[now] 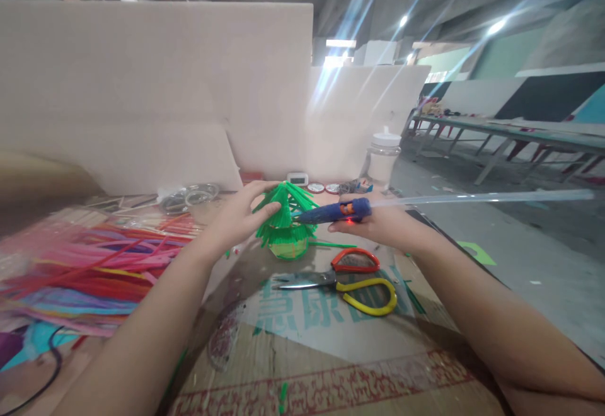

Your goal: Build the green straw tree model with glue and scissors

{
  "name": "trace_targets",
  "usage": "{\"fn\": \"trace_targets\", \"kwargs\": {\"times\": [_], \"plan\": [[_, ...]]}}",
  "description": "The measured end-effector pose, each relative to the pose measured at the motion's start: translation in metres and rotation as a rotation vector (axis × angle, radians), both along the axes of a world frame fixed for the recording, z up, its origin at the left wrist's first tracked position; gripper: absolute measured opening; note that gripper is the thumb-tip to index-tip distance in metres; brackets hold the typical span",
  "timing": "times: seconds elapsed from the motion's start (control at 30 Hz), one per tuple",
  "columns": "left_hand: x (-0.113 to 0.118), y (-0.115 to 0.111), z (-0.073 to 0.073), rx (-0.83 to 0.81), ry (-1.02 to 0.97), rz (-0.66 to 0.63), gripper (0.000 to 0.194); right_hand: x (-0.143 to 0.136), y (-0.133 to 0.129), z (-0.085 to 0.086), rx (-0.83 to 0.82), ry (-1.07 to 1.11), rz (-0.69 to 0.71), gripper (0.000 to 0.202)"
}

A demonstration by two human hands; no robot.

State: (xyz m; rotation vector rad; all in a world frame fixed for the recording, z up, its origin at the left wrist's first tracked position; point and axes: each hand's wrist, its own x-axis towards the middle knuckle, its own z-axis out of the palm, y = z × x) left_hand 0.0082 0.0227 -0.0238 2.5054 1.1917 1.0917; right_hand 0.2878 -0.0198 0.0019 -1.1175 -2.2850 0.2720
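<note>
Head view: At the tabletop (253, 362), our left hand (242, 211) steadies a green piece (283, 234), thumb and fingers pressed on its cone-shaped upper tier; that grip is clamped on the piece. The piece stands upright at center, fringed in layers over a paler base. Our right hand (373, 224) has its grip closed round a blue glue gun (326, 214), nozzle at the piece's R side, red light aglow. A clear glue stick (496, 197) juts far out the back. Scissors (326, 279) lie just in front w/ blades pointing L; a green stem (333, 245) lies beside the base.

The step in hand, we judge, is a dab of hot glue under the fringe. To do it well: light squeeze, small bead, nozzle tip approx. level w/ the seam. Left thumb must stay clear of the hot tip, esp. at such close range. Hold steady a few secs. so the bead sets, and mind the long stick, which could snag.
</note>
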Motion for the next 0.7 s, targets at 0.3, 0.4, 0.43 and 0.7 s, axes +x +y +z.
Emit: {"fn": "trace_targets", "kwargs": {"times": [0.3,0.4,0.43,0.7], "plan": [[0.0001,-0.0002,0.0001,-0.003,-0.006,0.000,0.046,0.0017,0.0021,-0.0031,0.034,0.000,-0.112,0.037],[0.0005,-0.0005,0.0002,-0.005,-0.004,-0.006,0.045,0.0021,0.0029,-0.0041,0.018,0.020,-0.106,0.042],[0.0005,-0.0006,0.0002,-0.005,-0.004,-0.004,0.045,0.0020,0.0028,-0.0038,0.014,0.017,-0.097,0.042],[0.0001,-0.0006,0.0006,0.000,0.002,0.000,0.045,-0.0004,0.0017,-0.0026,0.007,0.000,-0.092,0.036]]}}
